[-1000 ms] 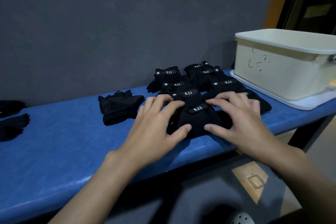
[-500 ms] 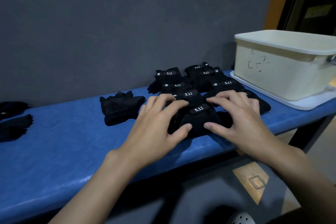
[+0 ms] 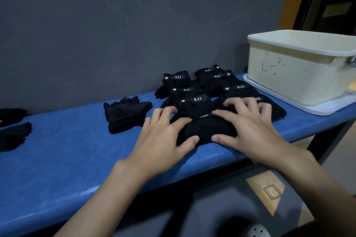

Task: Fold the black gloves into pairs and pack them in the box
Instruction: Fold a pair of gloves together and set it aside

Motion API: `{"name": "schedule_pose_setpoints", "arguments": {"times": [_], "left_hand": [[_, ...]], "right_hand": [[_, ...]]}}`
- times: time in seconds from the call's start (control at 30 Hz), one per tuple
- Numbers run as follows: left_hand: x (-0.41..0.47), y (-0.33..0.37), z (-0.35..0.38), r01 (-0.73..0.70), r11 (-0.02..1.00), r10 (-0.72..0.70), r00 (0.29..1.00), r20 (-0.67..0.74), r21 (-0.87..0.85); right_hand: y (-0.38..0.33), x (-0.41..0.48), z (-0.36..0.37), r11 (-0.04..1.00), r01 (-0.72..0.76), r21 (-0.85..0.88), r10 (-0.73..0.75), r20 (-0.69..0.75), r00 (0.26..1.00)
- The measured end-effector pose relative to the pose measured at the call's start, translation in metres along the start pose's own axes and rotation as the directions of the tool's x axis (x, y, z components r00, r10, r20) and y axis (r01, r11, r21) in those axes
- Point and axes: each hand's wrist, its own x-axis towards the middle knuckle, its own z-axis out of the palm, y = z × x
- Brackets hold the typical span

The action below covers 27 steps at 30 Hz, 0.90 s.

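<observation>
Bench (image 3: pixel 57 159) padded in blue, set against a dark grey wall (image 3: pixel 115 25). Left hand (image 3: pixel 163 140) and right hand (image 3: pixel 250 131) sit side by side at the front edge, fingers curled over a folded pair (image 3: pixel 206 131) and thumbs against its near side, gripping it from both ends. Just behind, touching it: rows of folded pairs (image 3: pixel 217 82). Cream box (image 3: pixel 298 79) stands to the right on a white tray (image 3: pixel 317 110) — a loose glove (image 3: pixel 125 115) lies left, more gloves (image 3: pixel 15 132) far left.
</observation>
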Motion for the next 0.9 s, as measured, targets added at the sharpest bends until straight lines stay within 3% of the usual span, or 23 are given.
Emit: {"name": "schedule_pose_setpoints", "arguments": {"times": [0.57, 0.9], "left_hand": [[-0.003, 0.006, -0.021, -0.049, 0.983, 0.023, 0.989, -0.143, -0.178], [-0.024, -0.072, -0.043, 0.127, 0.989, -0.135, 0.985, -0.111, -0.076]], "right_hand": [[-0.01, 0.0, -0.01, 0.978, 0.039, 0.206, -0.018, -0.105, 0.994], [-0.08, 0.047, -0.024, 0.919, 0.249, 0.307, -0.217, -0.134, 0.967]]}}
